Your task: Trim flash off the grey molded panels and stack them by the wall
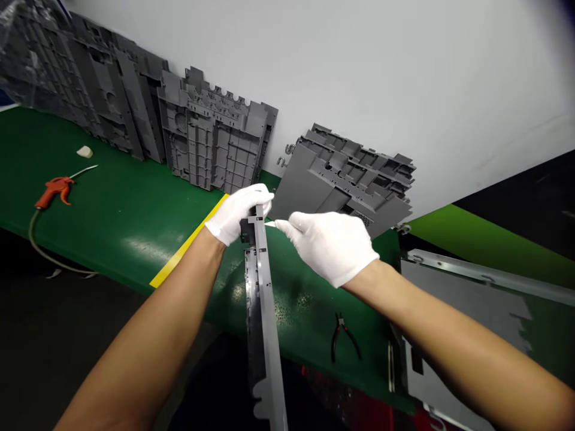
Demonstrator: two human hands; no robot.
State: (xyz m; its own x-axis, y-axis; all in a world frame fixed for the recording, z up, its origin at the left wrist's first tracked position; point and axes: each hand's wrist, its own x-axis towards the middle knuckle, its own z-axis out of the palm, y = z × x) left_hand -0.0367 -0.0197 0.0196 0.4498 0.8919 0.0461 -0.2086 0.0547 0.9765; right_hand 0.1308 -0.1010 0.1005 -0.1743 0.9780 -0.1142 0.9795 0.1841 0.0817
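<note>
My left hand (245, 209), in a white glove, is closed around the far end of a grey moulded plastic panel (269, 317). The panel stands on edge, its narrow side facing up and its near end reaching toward my body. From the right, my white-gloved right hand (330, 242) is closed on a small knife. Only the knife's pale pointed blade (269, 224) shows, its tip at the panel's edge near my left hand; the handle is hidden in the glove. Whether the tip touches the panel I cannot tell.
Grey moulded panels (215, 137) lean along the white wall, with another stack (345, 173) further right. On the green bench (135, 221) lie an orange air blow gun (56, 190), black cutting pliers (342, 335) and a yellow strip (188, 245). A metal-edged rack (467, 305) stands right.
</note>
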